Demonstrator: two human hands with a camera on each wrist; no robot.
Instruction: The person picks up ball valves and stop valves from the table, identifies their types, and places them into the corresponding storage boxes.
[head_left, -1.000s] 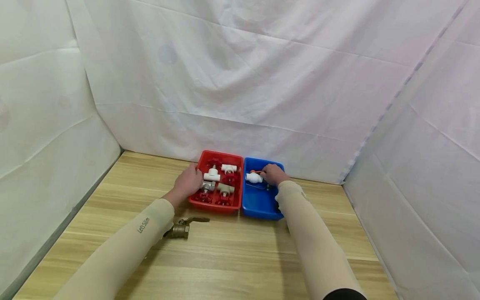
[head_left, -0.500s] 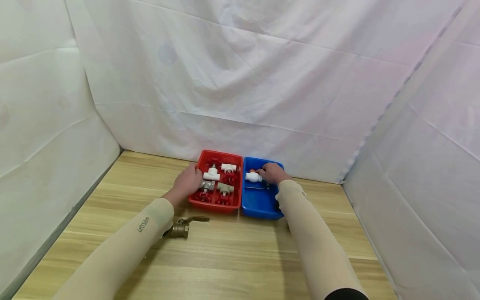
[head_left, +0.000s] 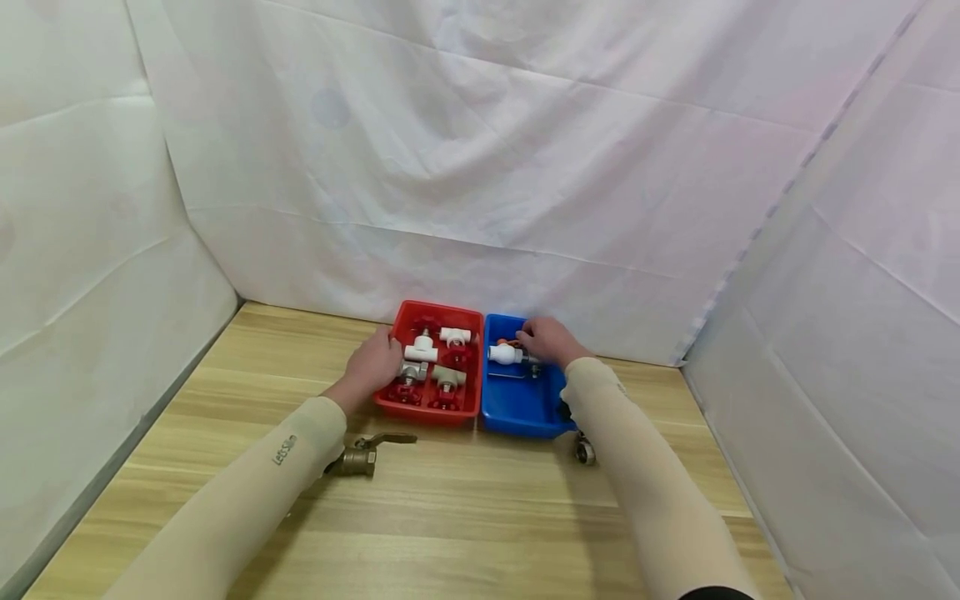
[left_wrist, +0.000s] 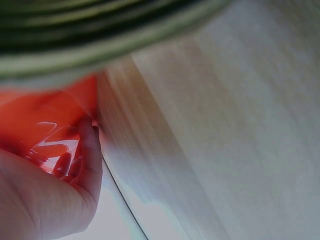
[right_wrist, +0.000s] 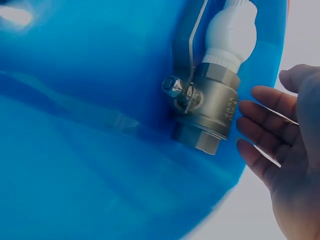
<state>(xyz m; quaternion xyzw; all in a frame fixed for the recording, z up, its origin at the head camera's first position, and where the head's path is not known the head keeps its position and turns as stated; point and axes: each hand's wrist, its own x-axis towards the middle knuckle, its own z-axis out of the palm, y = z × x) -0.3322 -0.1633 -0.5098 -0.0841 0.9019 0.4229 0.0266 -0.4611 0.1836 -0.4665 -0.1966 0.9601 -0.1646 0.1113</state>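
Note:
My left hand (head_left: pixel 372 362) grips the left side of a red bin (head_left: pixel 442 417), fingers at its rim. In the left wrist view its fingers lie against the shiny red wall (left_wrist: pixel 55 120). Several gate valves with red handwheels lie in that bin, among them a white one (head_left: pixel 422 350) and a beige one (head_left: pixel 448 379). My right hand (right_wrist: pixel 295 140) is over the far right edge of a blue bin (head_left: pixel 521 408), fingers spread and holding nothing. Just beside those fingers lies a metal ball valve (right_wrist: pixel 212 105) with a lever, end to end with a white plastic valve (right_wrist: pixel 232 35).
A brass ball valve (head_left: pixel 360 461) lies on the wooden table (head_left: pixel 465 525) beside my left sleeve. Another metal fitting (head_left: pixel 585 451) sits at the blue bin's near right corner, partly behind my right sleeve. White cloth (head_left: pixel 480 167) walls in the back and sides.
My right hand has drawn slightly up and right from the metal ball valve. My right forearm has shifted right, uncovering the fitting beside the blue bin. My left hand stays on the red bin.

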